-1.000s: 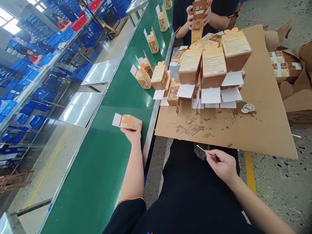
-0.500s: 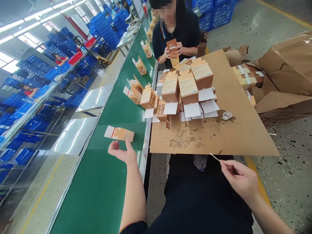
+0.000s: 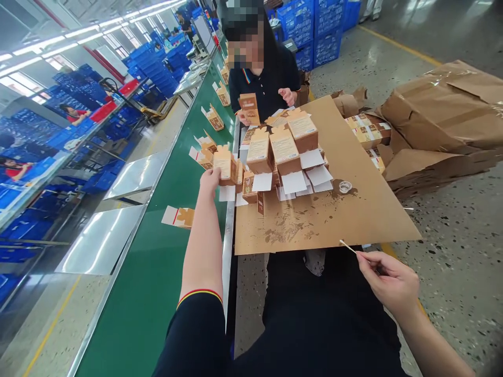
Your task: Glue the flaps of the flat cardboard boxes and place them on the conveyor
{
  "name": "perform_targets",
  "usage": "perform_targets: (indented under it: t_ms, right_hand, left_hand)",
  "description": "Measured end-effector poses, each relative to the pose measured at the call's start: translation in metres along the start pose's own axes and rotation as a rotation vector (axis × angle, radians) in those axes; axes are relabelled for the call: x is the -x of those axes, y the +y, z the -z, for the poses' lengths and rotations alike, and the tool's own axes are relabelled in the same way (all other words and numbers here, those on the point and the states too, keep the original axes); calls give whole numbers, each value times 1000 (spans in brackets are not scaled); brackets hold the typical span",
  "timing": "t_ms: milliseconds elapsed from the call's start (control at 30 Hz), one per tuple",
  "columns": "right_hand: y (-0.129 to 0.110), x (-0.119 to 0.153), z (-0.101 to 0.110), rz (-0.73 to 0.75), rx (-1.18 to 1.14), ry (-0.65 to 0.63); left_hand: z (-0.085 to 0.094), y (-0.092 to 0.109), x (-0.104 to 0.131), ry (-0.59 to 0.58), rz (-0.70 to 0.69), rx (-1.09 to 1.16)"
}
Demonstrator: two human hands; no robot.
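My left hand [image 3: 210,180] reaches forward to an orange-brown carton [image 3: 225,165] at the near left end of the pile, its fingers closed on the carton's left side. In my right hand [image 3: 389,280], thumb and fingers pinch a cotton swab [image 3: 348,247], its tip by the near edge of the cardboard sheet [image 3: 365,225]. More cartons with raised flaps [image 3: 285,144] are heaped on that sheet, white flaps hanging toward me. A single carton [image 3: 178,217] lies on the green conveyor belt [image 3: 129,293], partly hidden by my left forearm.
A small clear cup [image 3: 345,187] stands on the sheet among wet spots. Across from me a co-worker [image 3: 265,78] holds a carton. Several open cartons [image 3: 214,119] line the belt. Brown paper-wrapped packs [image 3: 440,120] lie at right; blue crates [image 3: 296,31] are stacked behind.
My left hand has moved forward from beside the lone carton on the belt to the carton at the pile's end. The co-worker's one hand has come off their carton. My right hand keeps the swab.
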State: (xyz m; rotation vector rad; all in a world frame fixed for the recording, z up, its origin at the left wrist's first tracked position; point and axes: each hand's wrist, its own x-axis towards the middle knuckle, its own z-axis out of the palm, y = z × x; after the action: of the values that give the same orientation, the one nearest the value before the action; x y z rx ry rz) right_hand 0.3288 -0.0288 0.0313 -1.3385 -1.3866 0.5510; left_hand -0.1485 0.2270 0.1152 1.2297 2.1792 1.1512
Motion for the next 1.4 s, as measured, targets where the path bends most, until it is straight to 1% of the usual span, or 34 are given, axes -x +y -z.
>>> perform_targets:
  t_ms: [67, 133, 200, 233, 300, 367, 433, 467, 500, 533, 600, 667, 733, 800, 933, 1000, 1033, 1100, 1133, 1200, 1267, 1333, 1400]
  right_hand:
    - [-1, -2, 5, -17, 9, 28]
    - [-1, -3, 10, -32, 23, 25]
    - [1, -5, 14, -33, 42, 12]
    - [2, -8, 15, -28, 57, 8]
    - [6, -19, 18, -7, 118, 7]
    - [10, -42, 18, 18, 218, 0]
    - [14, -77, 17, 40, 322, -15]
    - [15, -97, 15, 45, 362, -27]
    - [17, -117, 13, 40, 401, -75]
    - [18, -137, 9, 40, 437, -129]
    - [20, -168, 0, 46, 526, -234]
    - [22, -187, -9, 64, 580, -328]
    - [24, -196, -16, 85, 605, -389]
    - [26, -201, -18, 99, 615, -411]
    - [26, -202, -13, 86, 600, -407]
    - [23, -188, -9, 64, 533, -367]
    - [21, -175, -8, 59, 472, -340]
    - [14, -137, -11, 66, 313, -306]
    - [9, -114, -15, 84, 222, -319]
    - [2, -65, -29, 109, 93, -394]
    - [-3, -25, -46, 118, 37, -455]
    - [-3, 0, -64, 131, 26, -468]
    - [1, 10, -79, 158, 52, -452]
  left_hand:
    - [20, -14, 20, 38, 28, 54]
    - [41, -30, 51, 85, 55, 229]
    - [54, -45, 96, 76, 41, 484]
    - [57, -52, 122, 39, 25, 601]
    - [51, -63, 178, -56, 25, 756]
    - [34, -72, 227, -119, 65, 832]
    - [10, -78, 264, -182, 99, 876]
    - [-4, -79, 277, -219, 108, 888]
    - [-17, -79, 286, -257, 111, 893]
    - [-29, -78, 291, -293, 108, 889]
    - [-50, -76, 295, -333, 84, 863]
    - [-64, -73, 292, -350, 60, 832]
    - [-71, -72, 287, -380, 65, 800]
    - [-73, -73, 283, -420, 81, 765]
    - [-75, -77, 281, -434, 77, 714]
    - [-75, -77, 281, -422, 77, 703]
    - [-75, -76, 282, -411, 78, 700]
    - [-75, -74, 282, -381, 83, 693]
    - [-75, -73, 283, -372, 88, 688]
    - [-74, -70, 282, -367, 104, 674]
    - [-72, -67, 282, -361, 114, 661]
    - [-71, -65, 281, -345, 114, 652]
    - [-70, -63, 280, -330, 112, 646]
